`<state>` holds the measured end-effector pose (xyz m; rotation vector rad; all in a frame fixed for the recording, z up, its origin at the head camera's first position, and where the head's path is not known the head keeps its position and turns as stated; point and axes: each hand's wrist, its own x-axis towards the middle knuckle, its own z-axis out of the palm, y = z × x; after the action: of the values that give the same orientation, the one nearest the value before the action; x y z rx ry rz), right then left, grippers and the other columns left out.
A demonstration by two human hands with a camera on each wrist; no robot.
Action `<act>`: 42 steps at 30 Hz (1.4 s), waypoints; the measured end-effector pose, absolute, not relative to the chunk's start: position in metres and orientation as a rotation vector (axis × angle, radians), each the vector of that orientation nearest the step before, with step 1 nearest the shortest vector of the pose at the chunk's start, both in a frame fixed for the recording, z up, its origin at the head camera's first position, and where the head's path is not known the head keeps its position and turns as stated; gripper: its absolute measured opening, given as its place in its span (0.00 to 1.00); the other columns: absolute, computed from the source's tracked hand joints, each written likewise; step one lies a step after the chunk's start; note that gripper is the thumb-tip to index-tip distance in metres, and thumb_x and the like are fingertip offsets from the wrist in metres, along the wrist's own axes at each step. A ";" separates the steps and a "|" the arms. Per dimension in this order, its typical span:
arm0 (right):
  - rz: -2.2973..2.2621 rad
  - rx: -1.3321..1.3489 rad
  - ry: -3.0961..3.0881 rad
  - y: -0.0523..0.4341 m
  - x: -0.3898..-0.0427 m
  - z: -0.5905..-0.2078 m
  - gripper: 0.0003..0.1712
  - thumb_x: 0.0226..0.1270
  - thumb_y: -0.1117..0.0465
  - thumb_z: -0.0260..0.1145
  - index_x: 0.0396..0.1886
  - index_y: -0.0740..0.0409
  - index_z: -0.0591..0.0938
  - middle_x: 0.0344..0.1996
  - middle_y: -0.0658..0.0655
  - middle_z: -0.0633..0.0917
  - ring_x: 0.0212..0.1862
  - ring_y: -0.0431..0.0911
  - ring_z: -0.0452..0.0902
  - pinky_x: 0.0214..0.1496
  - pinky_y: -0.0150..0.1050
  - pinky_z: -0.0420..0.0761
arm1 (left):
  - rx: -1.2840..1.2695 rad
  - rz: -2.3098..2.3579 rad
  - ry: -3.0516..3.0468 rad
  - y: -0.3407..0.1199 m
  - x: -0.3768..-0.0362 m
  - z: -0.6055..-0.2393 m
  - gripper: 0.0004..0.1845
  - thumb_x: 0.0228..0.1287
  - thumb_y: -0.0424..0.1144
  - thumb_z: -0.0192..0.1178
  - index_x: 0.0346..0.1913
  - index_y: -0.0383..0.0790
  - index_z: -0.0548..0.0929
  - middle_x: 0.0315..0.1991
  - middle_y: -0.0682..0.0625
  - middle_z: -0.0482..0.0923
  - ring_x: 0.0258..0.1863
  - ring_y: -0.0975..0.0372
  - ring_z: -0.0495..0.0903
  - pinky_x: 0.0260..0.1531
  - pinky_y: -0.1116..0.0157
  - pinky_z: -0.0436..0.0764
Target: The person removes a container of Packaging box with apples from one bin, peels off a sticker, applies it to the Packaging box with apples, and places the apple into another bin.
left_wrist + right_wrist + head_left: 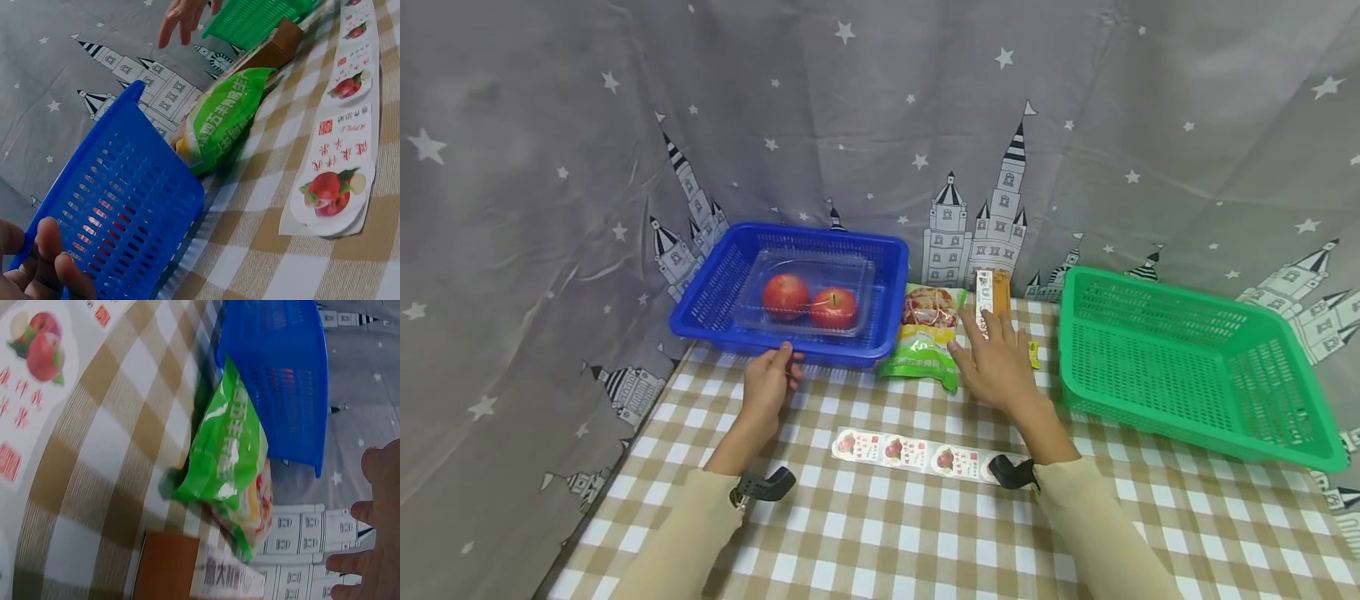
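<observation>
My left hand [767,379] is at the near rim of a blue plastic basket [700,329], its thumb and curled fingers gripping the edge. Inside that basket is a clear plastic box [752,287] with two red apples [786,296]. My right hand [996,362] hovers with fingers spread, holding nothing, over a small brown-and-white carton [992,292]. Just left of it lies a green food packet [921,358], its lower end green and its upper end showing a picture of food.
A green plastic basket [1157,392] stands on the right. A strip of apple-print stickers [917,454] lies on the checked tablecloth [850,542] in front, partly beneath the right wrist's strap. Behind everything hangs a grey curtain [865,108] with stars and castles.
</observation>
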<state>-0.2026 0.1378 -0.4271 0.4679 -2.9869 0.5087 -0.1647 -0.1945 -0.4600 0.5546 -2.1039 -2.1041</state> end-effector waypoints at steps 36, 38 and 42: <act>1.531 0.619 -2.690 0.009 -0.256 -0.400 0.31 0.81 0.49 0.45 0.75 0.58 0.61 0.68 0.66 0.68 0.63 0.59 0.69 0.65 0.53 0.66 | 0.616 -2.266 -2.023 -0.199 -0.165 -0.456 0.19 0.77 0.45 0.49 0.44 0.29 0.78 0.16 0.56 0.72 0.14 0.69 0.67 0.12 0.73 0.58; 1.521 0.620 -2.714 0.004 -0.257 -0.399 0.31 0.81 0.47 0.44 0.76 0.57 0.60 0.69 0.65 0.67 0.66 0.58 0.66 0.66 0.53 0.64 | 0.616 -2.264 -2.024 -0.198 -0.165 -0.456 0.19 0.77 0.46 0.50 0.43 0.29 0.78 0.17 0.56 0.72 0.14 0.69 0.67 0.12 0.73 0.58; 1.530 0.607 -2.743 -0.007 -0.262 -0.399 0.33 0.80 0.47 0.45 0.76 0.58 0.59 0.72 0.62 0.63 0.72 0.55 0.58 0.71 0.48 0.59 | 0.616 -2.268 -2.020 -0.198 -0.165 -0.457 0.18 0.77 0.46 0.50 0.41 0.31 0.79 0.17 0.55 0.72 0.14 0.68 0.67 0.11 0.73 0.58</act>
<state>-0.2617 -0.0070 -0.3986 0.6066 -2.7425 1.5304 -0.1653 -0.1976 -0.4573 0.6157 -2.0200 -2.2677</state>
